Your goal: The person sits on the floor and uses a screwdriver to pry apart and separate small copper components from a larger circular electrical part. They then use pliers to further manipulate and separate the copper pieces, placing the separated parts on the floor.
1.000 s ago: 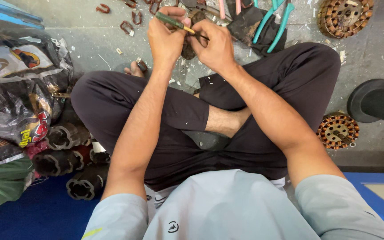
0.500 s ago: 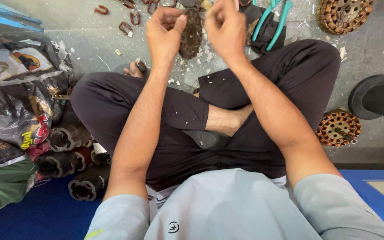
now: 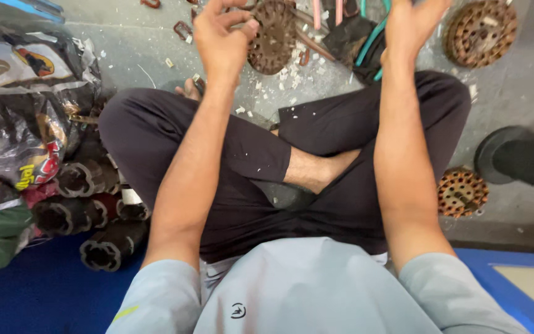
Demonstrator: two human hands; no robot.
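1. The person sits cross-legged on a grey floor (image 3: 125, 55), both arms stretched forward and raised.
2. The left hand (image 3: 220, 37) has its fingers loosely curled and spread — nothing is gripped in them. It hangs just beside a round, rusty perforated disc (image 3: 273, 37) that lies on the floor; whether the fingertips touch the disc, I cannot tell.
3. The right hand (image 3: 412, 25) is cut off by the top edge; the part in view looks open, with no object in it, but the fingertips are out of sight.
4. Between and beyond the hands lies a heap of tools (image 3: 347, 31): pliers with teal handles (image 3: 372, 43) and pink handles (image 3: 327, 12), partly under dark scraps.
5. White chips (image 3: 279, 93) are scattered over the floor and on the dark trousers (image 3: 242, 148).
6. Two more discs lie to the right — one near the top corner (image 3: 480, 31), one beside the right knee (image 3: 461, 192).
7. On the left are printed plastic bags (image 3: 20, 111) and a stack of dark ridged cylinders (image 3: 88, 216).
8. Small reddish clips (image 3: 183, 29) lie near the left hand.
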